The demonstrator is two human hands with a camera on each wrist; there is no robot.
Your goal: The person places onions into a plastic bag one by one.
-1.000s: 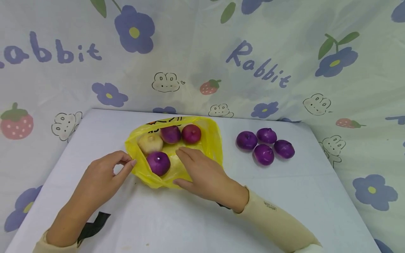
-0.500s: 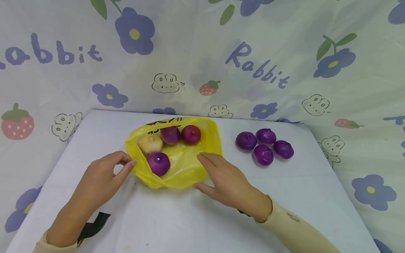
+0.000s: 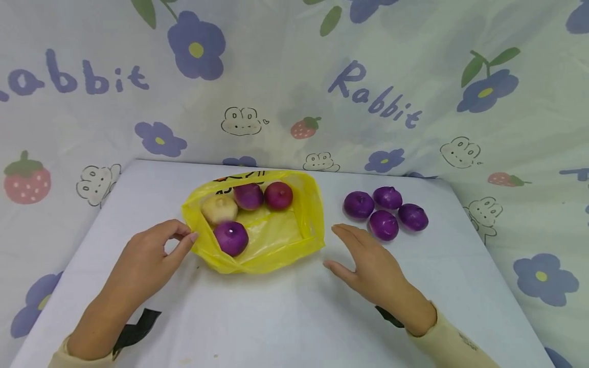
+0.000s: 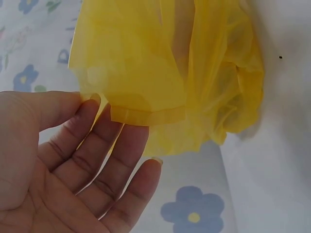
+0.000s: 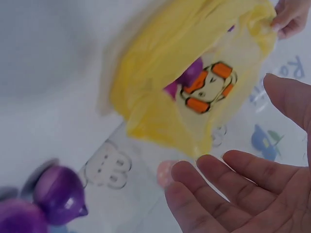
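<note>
A yellow plastic bag lies with its mouth open on the white table. Inside it sit a pale onion, a purple onion at the front, and two reddish-purple onions, one of them a redder onion, at the back. My left hand pinches the bag's left rim between thumb and index finger; the left wrist view shows the thin plastic there. My right hand is in the space right of the bag, fingers extended, holding nothing. Several purple onions lie together just beyond it.
The white table reaches back to a hanging cloth printed with flowers, rabbits and strawberries. A dark strap hangs at the left wrist. In the right wrist view, loose onions appear at lower left.
My right hand has moved right, out from over the bag's mouth, to beside the loose onions. The bag's right front rim now shows. My left hand keeps its hold on the rim.
</note>
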